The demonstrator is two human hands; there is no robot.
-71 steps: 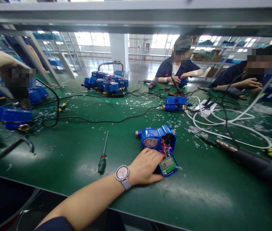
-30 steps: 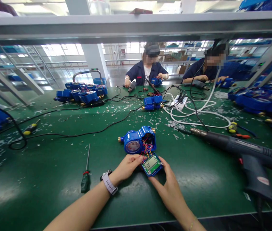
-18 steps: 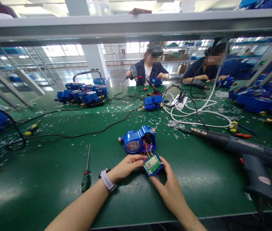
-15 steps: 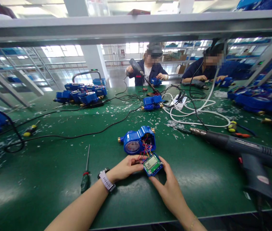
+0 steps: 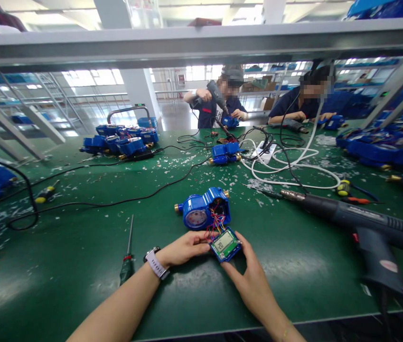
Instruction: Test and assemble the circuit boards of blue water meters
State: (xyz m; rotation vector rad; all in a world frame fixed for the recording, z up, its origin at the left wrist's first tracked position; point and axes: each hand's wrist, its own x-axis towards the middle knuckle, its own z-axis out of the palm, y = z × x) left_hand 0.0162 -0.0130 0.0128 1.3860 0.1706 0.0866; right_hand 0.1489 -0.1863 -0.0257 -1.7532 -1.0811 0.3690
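A small display module [image 5: 224,245] with a green board and lit screen is tilted just above the green table. My right hand [image 5: 249,266] grips its right and lower edges between thumb and fingers. At its left edge, my left hand [image 5: 188,248] pinches the module beside the wires. Red, yellow and dark wires [image 5: 218,221] run from the module into the open housing of a blue meter [image 5: 204,209], which lies just beyond my hands with brass ends and a round dial.
A screwdriver [image 5: 127,256] lies left of my forearm, and a heat gun [image 5: 358,223] lies on the right of the table [image 5: 80,247]. Blue meters [image 5: 119,138] are piled further back. Across the table, a person [image 5: 219,102] holds another heat gun; a second person sits at right.
The digits on the module's screen differ, and the module has shifted slightly left. Across the table, the person's heat gun has moved right, its nozzle now over a blue meter.
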